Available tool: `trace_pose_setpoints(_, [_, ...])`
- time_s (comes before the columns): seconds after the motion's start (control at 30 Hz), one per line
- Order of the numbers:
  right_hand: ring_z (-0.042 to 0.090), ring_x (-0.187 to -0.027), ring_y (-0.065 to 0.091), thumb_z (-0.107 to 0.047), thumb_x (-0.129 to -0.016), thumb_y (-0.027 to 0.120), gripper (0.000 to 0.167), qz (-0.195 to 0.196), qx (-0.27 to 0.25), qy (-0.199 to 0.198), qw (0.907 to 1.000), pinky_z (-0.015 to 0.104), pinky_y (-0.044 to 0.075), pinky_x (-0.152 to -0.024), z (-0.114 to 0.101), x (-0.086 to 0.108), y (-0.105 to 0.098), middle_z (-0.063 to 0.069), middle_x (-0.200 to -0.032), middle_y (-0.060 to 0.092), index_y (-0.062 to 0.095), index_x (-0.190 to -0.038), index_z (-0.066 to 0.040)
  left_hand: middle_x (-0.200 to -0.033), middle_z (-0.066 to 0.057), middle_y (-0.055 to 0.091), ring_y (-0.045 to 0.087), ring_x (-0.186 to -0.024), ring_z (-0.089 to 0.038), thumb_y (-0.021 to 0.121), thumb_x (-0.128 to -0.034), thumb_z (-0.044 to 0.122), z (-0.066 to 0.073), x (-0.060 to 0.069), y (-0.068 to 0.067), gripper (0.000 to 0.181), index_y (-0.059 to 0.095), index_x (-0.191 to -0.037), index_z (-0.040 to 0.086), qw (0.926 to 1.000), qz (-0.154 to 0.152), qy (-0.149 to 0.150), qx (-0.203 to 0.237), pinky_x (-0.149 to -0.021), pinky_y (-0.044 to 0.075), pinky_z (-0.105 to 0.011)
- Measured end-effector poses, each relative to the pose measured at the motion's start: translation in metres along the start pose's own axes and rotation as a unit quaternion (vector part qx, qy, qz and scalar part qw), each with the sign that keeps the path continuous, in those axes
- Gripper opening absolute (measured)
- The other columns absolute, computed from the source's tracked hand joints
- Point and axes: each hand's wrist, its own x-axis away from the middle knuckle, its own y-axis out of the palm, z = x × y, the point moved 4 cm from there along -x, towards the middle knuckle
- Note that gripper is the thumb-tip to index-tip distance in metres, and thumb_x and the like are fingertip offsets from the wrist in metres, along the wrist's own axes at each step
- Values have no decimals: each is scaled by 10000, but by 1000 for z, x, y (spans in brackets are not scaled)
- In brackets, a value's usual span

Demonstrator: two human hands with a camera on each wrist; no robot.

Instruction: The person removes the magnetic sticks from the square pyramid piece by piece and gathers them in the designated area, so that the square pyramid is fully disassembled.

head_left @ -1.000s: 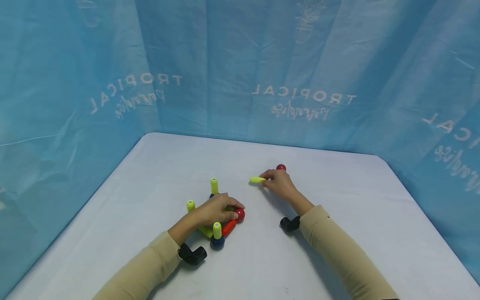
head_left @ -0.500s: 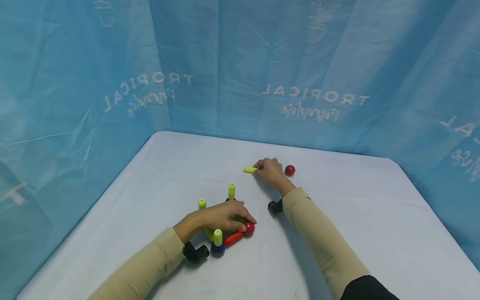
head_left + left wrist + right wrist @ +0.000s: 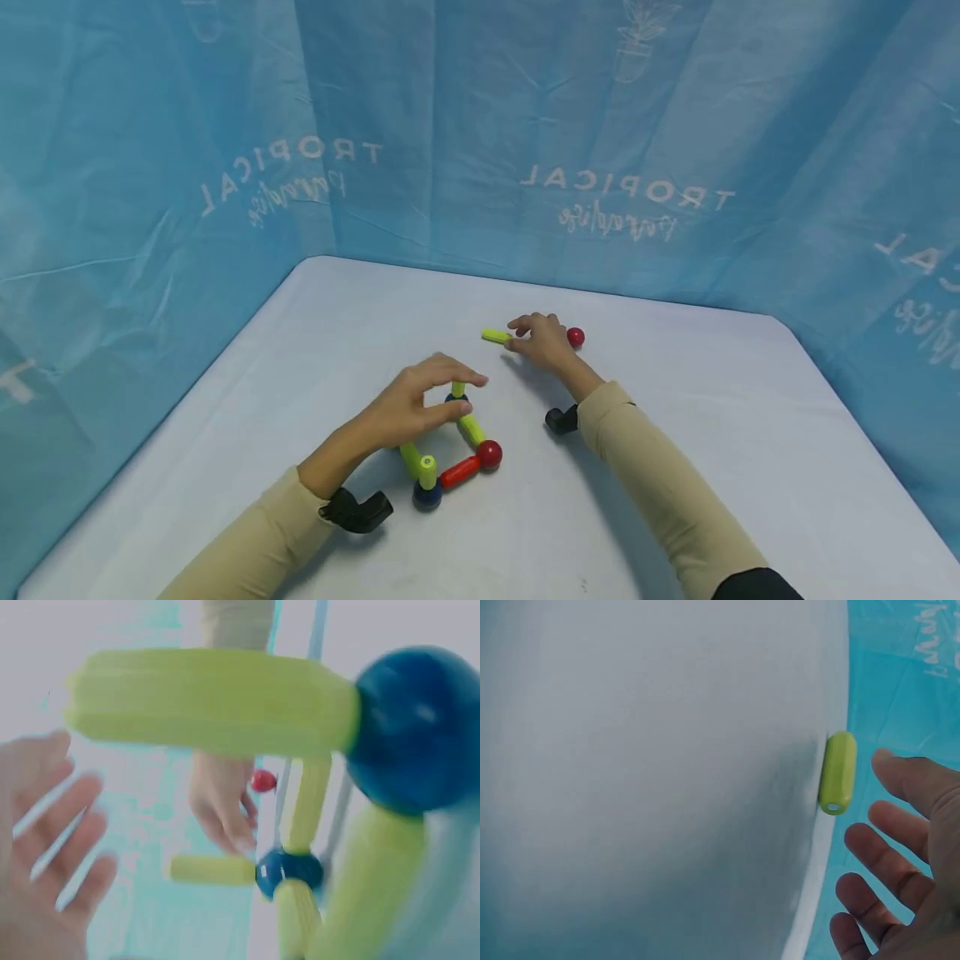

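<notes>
Blue cloth point(image 3: 480, 108) is hung far back. Nothing is held by left hand point(image 3: 416, 402) or right hand point(image 3: 545, 342); near upright stick point(image 3: 427, 473) could be bumped if left fingers are dropped.

Wears a tan left sleeve point(image 3: 243, 533) at the lower left of the head view and a tan right sleeve point(image 3: 663, 487) at the lower right, with little wrinkles in the cloth. Has a small black left wrist camera point(image 3: 357, 511), bent like a pipe, and a black right wrist camera point(image 3: 562, 420). Shows a black patch point(image 3: 757, 585) along the bottom edge, lower right.
</notes>
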Motion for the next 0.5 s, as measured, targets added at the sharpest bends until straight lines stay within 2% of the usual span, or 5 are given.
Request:
trace_pose_setpoints(0.1, [228,-1040,485,-335,-839,688,409,73,-76,-35,9999,395,408,-853,-3,6,-6,30,-1076,623,641,-1214,-176,-1242,5,599,480,-1189,-173,695,-851,187,-9,17,-15,417,586,-1254,169,9927,984,-584,-371,-979,424,-490])
trace_pose_setpoints(0.17, [227,-1037,486,-334,-838,690,407,118,-100,-63,9999,384,411,-836,-6,10,-10,29,-1069,622,644,-1211,-176,-1278,-32,570,451,-1212,-213,705,-845,228,-21,28,-19,485,544,-1298,166,9825,1282,-1273,-448,-986,400,-520])
trace_pose_setpoints(0.23, [227,-1037,487,-337,-839,690,403,170,-132,-93,9997,378,414,-830,-7,13,-13,27,-1065,624,648,-1205,-175,-1304,-64,549,433,-1232,-251,703,-843,273,-34,38,-18,544,503,-1336,159,9696,1346,-2006,-399,-994,378,-537])
trace_pose_setpoints(0.33, [225,-1033,491,-339,-841,689,397,258,-162,-170,9994,371,422,-825,-8,17,-16,27,-1061,630,652,-1200,-171,-1313,-101,554,430,-1251,-292,693,-845,318,-52,49,-11,577,483,-1350,132,9537,1270,-2725,-92,-1026,347,-530])
trace_pose_setpoints(0.5, [216,-1035,492,-338,-833,695,390,403,-417,-203,9981,368,449,-809,-9,27,-16,20,-1051,628,663,-1180,-163,-1231,-105,624,482,-1242,-306,697,-839,289,-64,53,3,514,544,-1291,96,9460,1104,-3048,84,-1040,363,-493])
